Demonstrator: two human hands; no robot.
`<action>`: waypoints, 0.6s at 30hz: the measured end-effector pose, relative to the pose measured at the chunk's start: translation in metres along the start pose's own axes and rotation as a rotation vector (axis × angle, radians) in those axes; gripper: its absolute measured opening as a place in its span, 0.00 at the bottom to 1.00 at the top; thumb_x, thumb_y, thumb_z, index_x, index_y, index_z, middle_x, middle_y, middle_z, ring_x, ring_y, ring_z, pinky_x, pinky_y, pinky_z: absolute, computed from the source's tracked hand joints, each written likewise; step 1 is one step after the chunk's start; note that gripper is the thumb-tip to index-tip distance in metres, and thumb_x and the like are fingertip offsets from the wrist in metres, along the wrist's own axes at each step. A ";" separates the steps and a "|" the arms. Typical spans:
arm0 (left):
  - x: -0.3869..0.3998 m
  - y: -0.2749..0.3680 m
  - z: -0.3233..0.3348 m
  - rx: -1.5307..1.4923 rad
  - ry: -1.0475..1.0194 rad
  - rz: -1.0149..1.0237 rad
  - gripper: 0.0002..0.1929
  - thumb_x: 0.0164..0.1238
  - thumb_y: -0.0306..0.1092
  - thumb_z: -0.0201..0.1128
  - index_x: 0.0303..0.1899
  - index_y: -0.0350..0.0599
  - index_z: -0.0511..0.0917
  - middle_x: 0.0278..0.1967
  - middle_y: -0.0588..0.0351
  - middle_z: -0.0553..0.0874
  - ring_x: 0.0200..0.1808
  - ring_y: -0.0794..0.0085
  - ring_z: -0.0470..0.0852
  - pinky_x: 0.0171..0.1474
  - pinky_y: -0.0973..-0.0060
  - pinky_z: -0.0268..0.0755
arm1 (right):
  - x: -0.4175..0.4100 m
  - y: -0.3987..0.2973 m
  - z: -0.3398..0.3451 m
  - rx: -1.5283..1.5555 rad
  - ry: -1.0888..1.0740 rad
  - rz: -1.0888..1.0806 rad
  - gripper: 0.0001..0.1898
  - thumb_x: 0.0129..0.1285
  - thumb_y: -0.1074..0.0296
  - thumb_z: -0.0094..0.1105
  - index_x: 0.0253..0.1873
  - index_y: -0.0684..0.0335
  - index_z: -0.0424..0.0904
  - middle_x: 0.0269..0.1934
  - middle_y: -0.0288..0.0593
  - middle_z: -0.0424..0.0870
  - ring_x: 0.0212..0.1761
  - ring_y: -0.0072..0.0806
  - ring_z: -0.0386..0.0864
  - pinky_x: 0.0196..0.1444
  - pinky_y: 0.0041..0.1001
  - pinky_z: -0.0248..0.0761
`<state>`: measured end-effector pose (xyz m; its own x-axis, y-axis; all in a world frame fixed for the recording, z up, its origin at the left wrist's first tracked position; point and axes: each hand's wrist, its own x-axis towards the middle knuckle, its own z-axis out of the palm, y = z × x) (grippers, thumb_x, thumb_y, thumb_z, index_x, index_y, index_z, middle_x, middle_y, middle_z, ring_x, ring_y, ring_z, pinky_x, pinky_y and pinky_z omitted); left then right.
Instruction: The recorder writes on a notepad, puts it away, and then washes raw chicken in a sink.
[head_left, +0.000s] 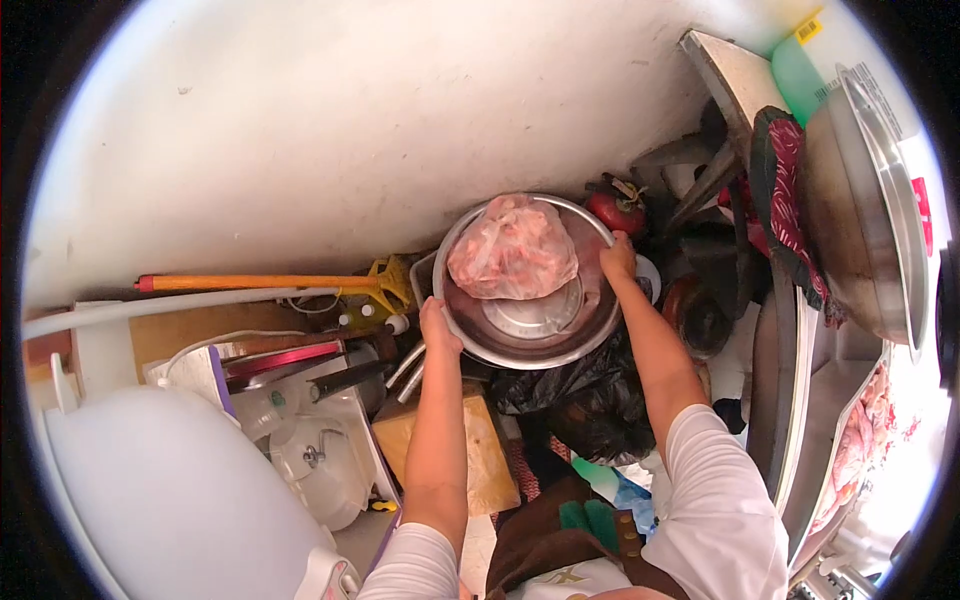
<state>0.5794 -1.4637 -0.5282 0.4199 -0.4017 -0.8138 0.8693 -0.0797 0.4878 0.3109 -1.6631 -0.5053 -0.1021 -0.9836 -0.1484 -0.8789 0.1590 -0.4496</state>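
Note:
A wide, round metal basin (540, 352) is held out in front of me by its rim. My left hand (439, 328) grips the near left side, and my right hand (618, 259) grips the right side. Inside the basin lies a clear plastic bag of pinkish raw meat (514, 247), towards the far left. Partly under the bag is a round, clear or metal lid-like piece (529, 315); I cannot tell which material. The fingers of both hands are largely hidden beneath the rim.
Below the basin are a black plastic bag (600, 405) and a cardboard box (480, 450). To the left are a box of plastic containers (322, 465), an orange pole (262, 282) and a pale rounded lid (172, 480). A large metal bowl (847, 210) and a tray of raw meat (855, 450) are at right.

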 end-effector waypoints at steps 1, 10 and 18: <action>-0.003 -0.003 -0.001 -0.003 0.000 -0.001 0.21 0.52 0.30 0.51 0.51 0.41 0.68 0.47 0.53 0.72 0.50 0.65 0.69 0.55 0.64 0.59 | 0.000 0.001 -0.001 -0.015 -0.005 0.008 0.24 0.47 0.66 0.58 0.52 0.61 0.67 0.47 0.54 0.74 0.49 0.51 0.71 0.52 0.39 0.64; -0.090 -0.034 -0.024 0.221 0.187 0.171 0.22 0.58 0.36 0.51 0.55 0.46 0.64 0.43 0.59 0.71 0.43 0.74 0.68 0.46 0.74 0.59 | -0.023 -0.028 -0.031 -0.041 0.056 0.051 0.27 0.49 0.62 0.58 0.57 0.57 0.64 0.57 0.48 0.65 0.60 0.46 0.60 0.59 0.44 0.54; -0.170 -0.146 -0.186 0.741 0.329 0.404 0.13 0.55 0.29 0.49 0.42 0.37 0.76 0.41 0.46 0.77 0.44 0.63 0.74 0.47 0.72 0.66 | -0.148 -0.050 -0.042 0.342 0.247 -0.198 0.21 0.52 0.68 0.56 0.52 0.62 0.68 0.54 0.48 0.68 0.61 0.43 0.59 0.61 0.39 0.48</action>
<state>0.4292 -1.2141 -0.5197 0.8090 -0.2543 -0.5299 0.2966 -0.6017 0.7416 0.3507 -1.5289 -0.4238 -0.0923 -0.9820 0.1648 -0.6925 -0.0556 -0.7192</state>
